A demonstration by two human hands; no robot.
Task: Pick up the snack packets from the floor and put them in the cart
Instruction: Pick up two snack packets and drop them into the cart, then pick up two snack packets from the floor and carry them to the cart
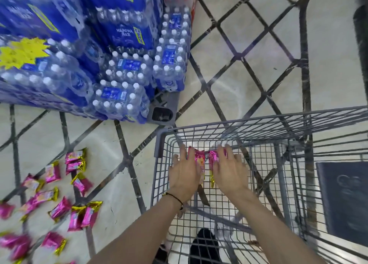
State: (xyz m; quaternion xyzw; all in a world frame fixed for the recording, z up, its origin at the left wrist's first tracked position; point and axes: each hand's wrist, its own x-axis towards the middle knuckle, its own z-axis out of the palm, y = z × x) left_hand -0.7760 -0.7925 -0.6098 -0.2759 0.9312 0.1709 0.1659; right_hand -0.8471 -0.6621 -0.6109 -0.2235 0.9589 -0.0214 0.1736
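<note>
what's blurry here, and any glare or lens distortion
Head view: the snack packets on the floor smear with motion blur, worst at the lower left corner; the left hand, right hand and cart rim read sharper; the wide lens bows the floor lines; pale glare arcs on the tiles beyond the cart.

Floor [249,50]: pink snack pkts [59,210] scattered left, cart [258,122] right, pallet [167,104] w/ water packs [123,72] behind.

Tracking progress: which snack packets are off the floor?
Only two, inside the cart: one packet held by the left hand, another packet by the right hand. The other packets lie on the floor.
</note>
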